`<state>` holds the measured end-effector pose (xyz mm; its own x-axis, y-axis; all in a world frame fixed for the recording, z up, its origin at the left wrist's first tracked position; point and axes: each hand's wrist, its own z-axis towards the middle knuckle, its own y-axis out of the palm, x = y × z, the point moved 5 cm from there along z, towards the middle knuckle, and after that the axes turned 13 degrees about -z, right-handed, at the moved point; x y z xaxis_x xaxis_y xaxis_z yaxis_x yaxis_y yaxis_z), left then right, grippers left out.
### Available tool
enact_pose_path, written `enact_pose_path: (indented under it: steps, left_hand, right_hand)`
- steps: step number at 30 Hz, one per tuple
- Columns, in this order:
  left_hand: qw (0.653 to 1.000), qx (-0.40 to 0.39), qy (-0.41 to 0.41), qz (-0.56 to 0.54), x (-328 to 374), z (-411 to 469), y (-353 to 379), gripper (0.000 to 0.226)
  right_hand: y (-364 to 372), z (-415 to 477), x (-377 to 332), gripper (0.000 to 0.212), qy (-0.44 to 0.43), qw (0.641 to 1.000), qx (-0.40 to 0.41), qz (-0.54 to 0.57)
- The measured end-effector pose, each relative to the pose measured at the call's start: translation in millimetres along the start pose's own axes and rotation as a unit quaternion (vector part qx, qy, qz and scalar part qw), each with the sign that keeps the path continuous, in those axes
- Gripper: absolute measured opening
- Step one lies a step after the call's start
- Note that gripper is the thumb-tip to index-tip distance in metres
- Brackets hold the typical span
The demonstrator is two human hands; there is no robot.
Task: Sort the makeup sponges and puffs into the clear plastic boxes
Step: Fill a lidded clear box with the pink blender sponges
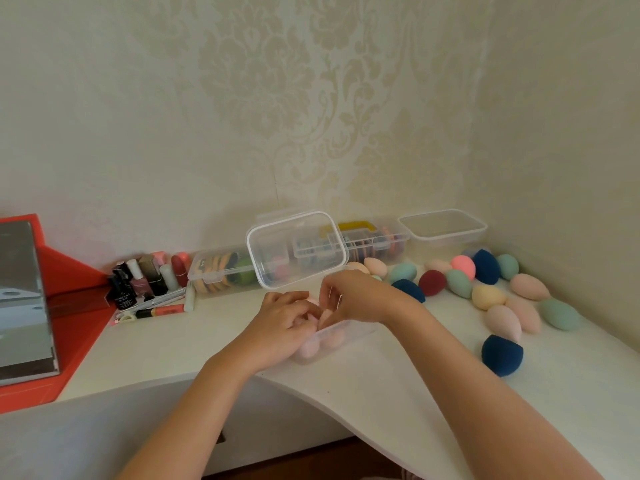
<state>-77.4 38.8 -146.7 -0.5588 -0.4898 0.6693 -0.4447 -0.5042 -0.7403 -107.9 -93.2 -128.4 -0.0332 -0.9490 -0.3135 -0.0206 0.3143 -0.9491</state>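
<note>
A white table (381, 393) with a curved front edge fills the lower part of the view, and its right end runs out of sight. At the left a red case (76, 306) holding a tilted mirror (24, 299) is cut off by the frame edge. Along the wall stand clear plastic boxes. A shut box (443, 226) sits far right, its contents too faint to make out. A yellow-handled box (374, 244) holds dark round puffs on edge, partly hidden. A long box (221, 271) holds orange and green puffs. In front of them the open box (332, 337) sits near the table's front edge with its raised lid (298, 249) blurring what stands behind. It holds several pale pink sponges (308, 348), but the hands cover most of them. The left hand (284, 323) and the right hand (353, 299) meet over its open top, both with fingers curled around a pale pink sponge (323, 317). Whether they share one piece or hold two is hard to tell. Loose egg-shaped sponges lie to the right: a navy sponge (502, 355) nearest, peach, teal and yellow ones beyond, and a dark red sponge (432, 282) by the right wrist. Small cosmetic bottles (145, 275) cluster beside the red case, their labels unreadable.
</note>
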Motion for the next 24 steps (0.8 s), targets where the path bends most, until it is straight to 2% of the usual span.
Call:
enact_pose_path:
  steps: [3,8,11,13,15,18,21,22,24]
  left_hand:
    - [1.0,-0.003,-0.004,0.0,1.1,-0.4,0.9,0.029]
    - [1.0,-0.016,-0.016,0.003,3.9,-0.6,-0.1,0.024]
    - [0.998,-0.026,-0.053,0.014,5.5,0.9,-1.8,0.032]
    - [0.997,-0.012,-0.062,0.042,6.5,5.3,-2.1,0.024]
    - [0.995,0.015,-0.068,0.071,8.5,11.6,-2.4,0.023]
    - [0.992,0.036,-0.075,0.092,11.2,20.5,-0.5,0.047]
    - [0.99,0.038,-0.076,0.114,10.2,23.4,1.1,0.052]
    - [0.989,0.035,-0.072,0.121,9.4,23.7,1.4,0.049]
    - [0.989,0.029,-0.064,0.127,8.0,23.9,1.9,0.038]
  right_hand:
    - [0.4,1.3,-4.5,0.031,-0.014,1.0,0.012,-0.011]
    - [3.4,4.1,-10.9,0.025,-0.039,0.997,-0.064,-0.016]
    - [4.0,-0.4,-6.5,0.023,-0.031,0.989,-0.119,0.084]
    - [5.3,-1.1,-5.9,0.015,-0.007,0.973,-0.124,0.193]
    - [5.2,1.7,-2.5,0.016,0.03,0.97,-0.09,0.222]
    - [3.8,2.1,0.7,0.019,0.052,0.978,-0.048,0.199]
    - [-1.2,1.0,10.4,0.012,0.067,0.967,0.002,0.245]
    - [-5.3,0.5,16.9,0.011,0.077,0.96,0.035,0.268]
    - [-19.1,-0.9,37.5,0.014,0.113,0.933,0.162,0.3]
